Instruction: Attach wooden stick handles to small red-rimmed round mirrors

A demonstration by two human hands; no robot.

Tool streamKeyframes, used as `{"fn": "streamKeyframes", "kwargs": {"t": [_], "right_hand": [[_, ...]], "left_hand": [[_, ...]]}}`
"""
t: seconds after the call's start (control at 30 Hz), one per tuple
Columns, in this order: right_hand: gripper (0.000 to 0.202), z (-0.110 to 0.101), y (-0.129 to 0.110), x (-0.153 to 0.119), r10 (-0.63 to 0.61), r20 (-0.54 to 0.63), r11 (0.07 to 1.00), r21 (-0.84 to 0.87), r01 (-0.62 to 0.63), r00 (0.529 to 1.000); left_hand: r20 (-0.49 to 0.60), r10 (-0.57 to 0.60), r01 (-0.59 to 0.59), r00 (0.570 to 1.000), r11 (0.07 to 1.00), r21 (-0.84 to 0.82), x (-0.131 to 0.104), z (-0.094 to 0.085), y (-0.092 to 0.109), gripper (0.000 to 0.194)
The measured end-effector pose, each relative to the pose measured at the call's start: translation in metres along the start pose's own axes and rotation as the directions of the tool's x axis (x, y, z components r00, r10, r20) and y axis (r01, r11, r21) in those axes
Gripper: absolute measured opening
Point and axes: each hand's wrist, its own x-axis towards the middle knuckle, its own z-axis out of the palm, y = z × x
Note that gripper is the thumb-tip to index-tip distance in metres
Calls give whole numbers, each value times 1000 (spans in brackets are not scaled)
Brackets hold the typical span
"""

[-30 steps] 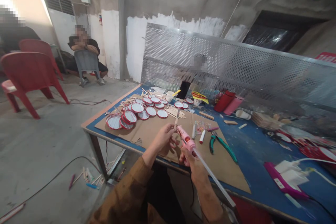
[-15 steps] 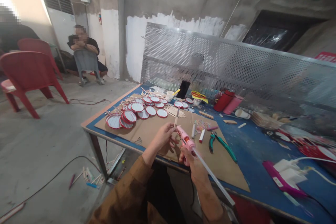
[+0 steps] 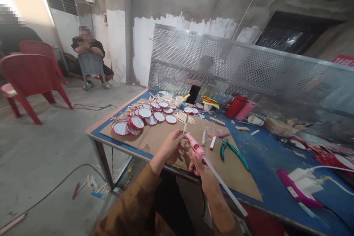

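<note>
My left hand (image 3: 174, 144) pinches a thin wooden stick (image 3: 186, 122) that points up and away. Wrapped round the handle of a pink glue gun (image 3: 197, 149) is my right hand (image 3: 199, 166). The gun's nozzle is close to the stick's lower end; whether they touch I cannot tell. A long translucent glue stick (image 3: 225, 186) juts from the back of the gun. Both hands are above brown cardboard (image 3: 243, 179) at the table's front edge. Several round white discs with red rims (image 3: 136, 122) lie beyond my left hand, beside loose wooden sticks (image 3: 184, 117).
Green-handled pliers (image 3: 238, 155) and a white marker (image 3: 212, 143) lie right of the gun. A purple power strip (image 3: 297, 191) is at the right. A phone (image 3: 193, 94), a cup (image 3: 179, 100) and a red bottle (image 3: 236, 106) stand near the perforated panel (image 3: 249, 70). A person (image 3: 90, 48) sits far left.
</note>
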Motion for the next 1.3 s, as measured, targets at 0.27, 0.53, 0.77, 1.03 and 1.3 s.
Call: {"fn": "streamKeyframes", "kwargs": {"t": [0.27, 0.53, 0.77, 1.03, 1.3], "right_hand": [[42, -3, 6, 2, 4, 7, 1000, -15, -4, 1000], [44, 1, 0, 0, -14, -38, 1000, -9, 13, 999], [44, -1, -2, 2, -3, -30, 1000, 20, 4, 1000], [44, 4, -3, 5, 58, -58, 992, 119, -51, 997], [44, 4, -5, 5, 51, -72, 996, 80, -45, 996]], "left_hand": [[2, 9, -9, 1000, 1000, -10, 0, 0, 1, 32], [9, -29, 29, 1000, 1000, -1, -2, 0, 4, 31], [-23, 25, -25, 999, 1000, 4, 2, -1, -2, 31], [-15, 13, -13, 1000, 1000, 21, 1, -1, -1, 31], [-23, 12, -11, 1000, 1000, 26, 1, 0, 0, 32]]}}
